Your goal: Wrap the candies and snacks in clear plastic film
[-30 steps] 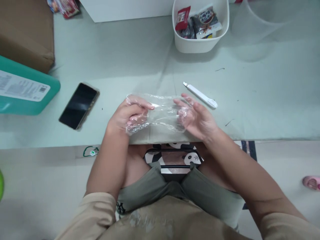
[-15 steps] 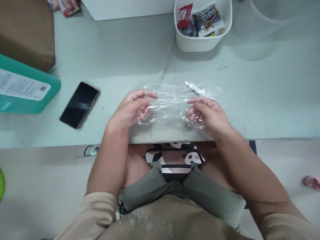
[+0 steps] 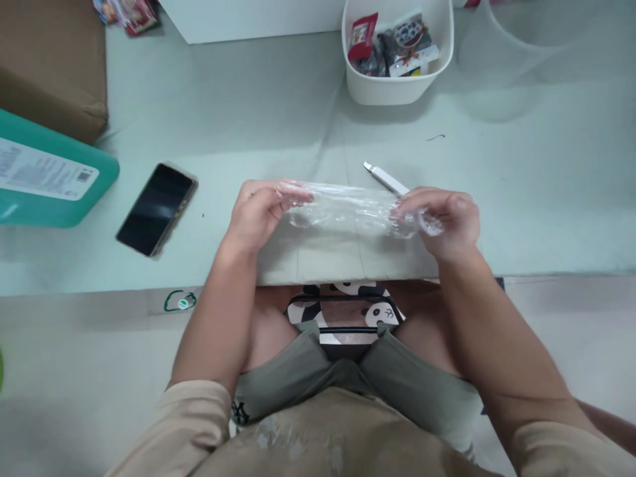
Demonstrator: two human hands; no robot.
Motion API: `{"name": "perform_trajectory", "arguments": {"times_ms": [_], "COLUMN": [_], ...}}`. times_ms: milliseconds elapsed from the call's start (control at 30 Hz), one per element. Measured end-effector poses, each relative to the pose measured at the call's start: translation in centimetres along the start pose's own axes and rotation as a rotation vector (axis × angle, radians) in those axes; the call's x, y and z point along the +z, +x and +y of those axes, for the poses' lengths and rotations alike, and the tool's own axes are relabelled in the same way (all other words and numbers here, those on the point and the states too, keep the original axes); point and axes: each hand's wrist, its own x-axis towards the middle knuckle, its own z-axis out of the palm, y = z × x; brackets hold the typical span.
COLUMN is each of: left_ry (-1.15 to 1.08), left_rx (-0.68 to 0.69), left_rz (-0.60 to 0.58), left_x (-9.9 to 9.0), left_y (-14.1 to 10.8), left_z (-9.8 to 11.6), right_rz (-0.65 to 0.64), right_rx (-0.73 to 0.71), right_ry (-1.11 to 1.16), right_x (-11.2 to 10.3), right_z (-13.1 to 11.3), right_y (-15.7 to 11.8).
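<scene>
A crumpled sheet of clear plastic film [image 3: 348, 202] is stretched between my two hands, just above the near part of the table. My left hand [image 3: 263, 211] pinches its left end, thumb against fingers. At the other end, my right hand [image 3: 442, 215] grips the film, with a bunched bit of it showing by the thumb; this hand is slightly blurred. Behind my right fingers a white utility knife [image 3: 387, 177] lies on the table, its blade end pointing away to the left and its near end hidden by the hand.
A phone [image 3: 157, 209] lies to the left, beside a green container [image 3: 54, 172] and a brown cardboard box [image 3: 54, 66]. Farther back stand a white bin [image 3: 392, 91] with small snack packets and a translucent tub [image 3: 507, 73]. Above my lap is the table's front edge [image 3: 342, 281].
My right hand has moved right and turned, drawing the film into a narrower, tauter band. My left hand has closed tighter on its end. More of the utility knife shows now.
</scene>
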Motion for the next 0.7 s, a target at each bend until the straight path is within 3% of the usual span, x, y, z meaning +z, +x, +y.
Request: {"name": "perform_trajectory", "arguments": {"times_ms": [100,200,300,367,500,700], "left_ry": [0.109,0.116,-0.019,-0.019,0.066,-0.136], "left_rx": [0.175,0.114,-0.037,-0.065,-0.069,-0.248], "left_rz": [0.089,0.101,0.099,0.129,0.135,0.103], "left_x": [0.5,1.2,1.6,1.7,1.6,1.5], "left_y": [0.2,0.3,0.5,0.6,0.6,0.7], "left_z": [-0.7,-0.8,-0.5,-0.4,-0.2,0.2], "right_rz": [0.038,0.074,0.09,0.098,0.09,0.045], "right_rx": [-0.047,-0.029,0.051,0.072,0.162,0.224], "right_ry": [-0.291,-0.416,-0.241,-0.138,-0.089,-0.01], "right_x": [0.3,0.7,0.9,0.8,0.6,0.9], "right_z": [-0.2,0.0,0.4,0.6,0.7,0.2], "right_y": [-0.1,-0.1,0.2,0.3,0.5,0.3]}}
